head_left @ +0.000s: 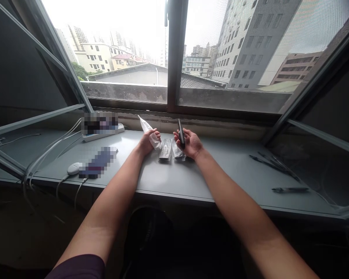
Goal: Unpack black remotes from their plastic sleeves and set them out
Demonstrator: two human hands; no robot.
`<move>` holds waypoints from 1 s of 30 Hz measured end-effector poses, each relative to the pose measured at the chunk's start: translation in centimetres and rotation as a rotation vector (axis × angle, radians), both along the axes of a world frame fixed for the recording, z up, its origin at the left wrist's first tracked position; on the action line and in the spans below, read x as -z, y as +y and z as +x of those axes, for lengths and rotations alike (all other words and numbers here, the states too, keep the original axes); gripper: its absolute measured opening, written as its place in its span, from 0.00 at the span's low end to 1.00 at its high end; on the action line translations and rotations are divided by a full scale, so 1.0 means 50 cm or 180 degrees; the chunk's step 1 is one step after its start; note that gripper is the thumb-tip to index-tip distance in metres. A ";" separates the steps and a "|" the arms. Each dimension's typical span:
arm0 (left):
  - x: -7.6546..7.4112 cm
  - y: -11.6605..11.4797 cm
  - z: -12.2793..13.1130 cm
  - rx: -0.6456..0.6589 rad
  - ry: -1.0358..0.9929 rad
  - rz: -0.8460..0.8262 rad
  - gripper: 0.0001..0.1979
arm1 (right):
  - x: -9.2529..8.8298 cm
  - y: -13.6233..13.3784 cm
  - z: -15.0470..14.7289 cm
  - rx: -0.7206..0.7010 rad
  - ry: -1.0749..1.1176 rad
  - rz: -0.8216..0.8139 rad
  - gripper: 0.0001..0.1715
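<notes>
My left hand (149, 142) is closed on a clear plastic bag (147, 126) that sticks up and to the left from my fingers. In my right hand (190, 144) I grip a slim black pen-like object (180, 133), held upright. Between and just below both hands, two bagged dark items (171, 150) lie side by side on the grey window ledge (227, 170).
On the left of the ledge lie a white power strip (103, 131), a white mouse (74, 168), a blurred dark device (99, 162) and several white cables (46, 153). Dark pens (275, 164) and another pen (290, 190) lie at the right. The window frame post (176, 54) stands behind.
</notes>
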State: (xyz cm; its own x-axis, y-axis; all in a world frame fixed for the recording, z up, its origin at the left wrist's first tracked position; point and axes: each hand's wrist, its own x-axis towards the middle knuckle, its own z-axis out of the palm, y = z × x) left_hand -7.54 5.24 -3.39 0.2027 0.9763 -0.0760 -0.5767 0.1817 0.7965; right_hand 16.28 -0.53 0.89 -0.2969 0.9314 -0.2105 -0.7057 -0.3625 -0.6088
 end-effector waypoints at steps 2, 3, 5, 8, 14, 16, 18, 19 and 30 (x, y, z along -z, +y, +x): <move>0.002 0.002 -0.001 0.0012 -0.0001 0.0009 0.10 | -0.003 -0.002 0.000 -0.0060 0.0038 -0.0033 0.08; 0.003 0.003 -0.001 0.0015 -0.0003 0.0008 0.10 | -0.003 -0.003 0.001 -0.0097 0.0077 0.0025 0.08; 0.004 0.003 -0.001 0.0017 -0.0011 0.0009 0.10 | -0.003 -0.004 0.003 -0.0133 0.0171 0.0221 0.10; 0.003 0.002 0.000 0.0021 -0.0025 0.0024 0.10 | 0.002 -0.003 0.006 -0.0152 0.0312 0.0380 0.10; -0.002 -0.001 0.001 0.0008 -0.0028 0.0007 0.09 | 0.006 0.000 0.003 -0.0412 0.0407 0.0346 0.18; -0.003 -0.002 0.001 0.0013 -0.0025 -0.0010 0.09 | 0.004 -0.001 -0.001 -0.0259 0.0298 0.0381 0.14; -0.003 -0.003 0.002 0.0006 -0.0018 -0.0031 0.10 | 0.001 -0.003 -0.005 -0.0105 0.0198 0.0319 0.11; -0.003 -0.004 0.002 0.0000 -0.0015 -0.0036 0.10 | -0.001 -0.004 -0.007 -0.0067 0.0171 0.0250 0.10; -0.001 -0.001 0.000 0.0064 -0.0057 0.0012 0.10 | -0.004 -0.013 0.000 -0.0654 0.0394 0.0205 0.22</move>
